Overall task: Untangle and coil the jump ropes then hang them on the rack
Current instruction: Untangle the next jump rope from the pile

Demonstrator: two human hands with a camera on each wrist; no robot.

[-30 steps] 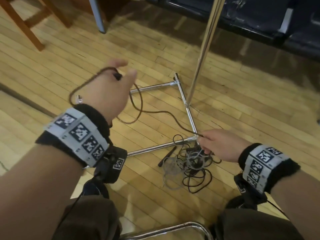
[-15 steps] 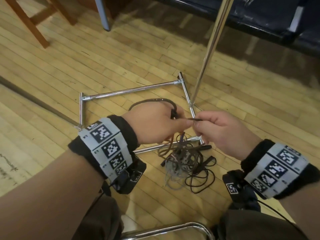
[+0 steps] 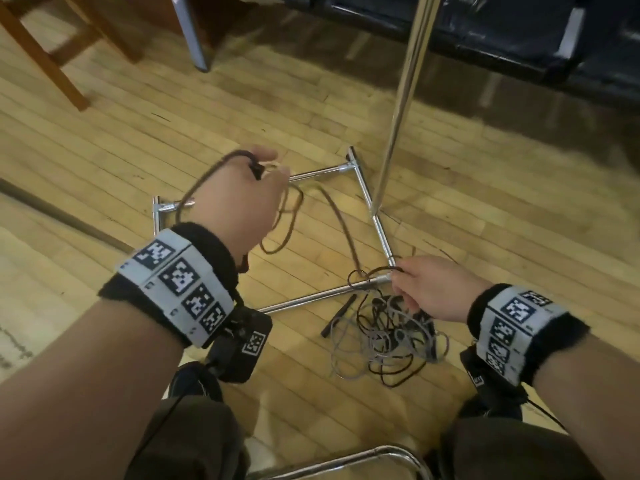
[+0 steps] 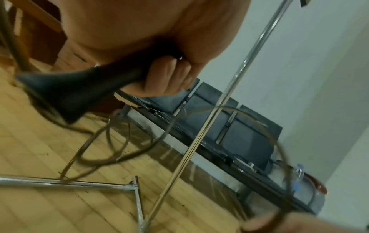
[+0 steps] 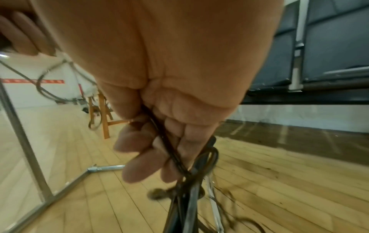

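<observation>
Nearest, tangled pile of grey and black jump ropes on wood floor, just beside rack base. Right hand low over pile, fingers curled, pinching brown rope strand. Left hand raised farther out, fist wrapped around black handle, brown loops dangling below. Beyond, upright rack pole, dark bench seats.

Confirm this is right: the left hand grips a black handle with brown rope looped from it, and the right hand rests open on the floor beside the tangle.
Not quite. The right hand isn't open on the floor: the right wrist view shows its fingers curled round rope strands, above the tangle. The left hand does grip the black handle.
</observation>
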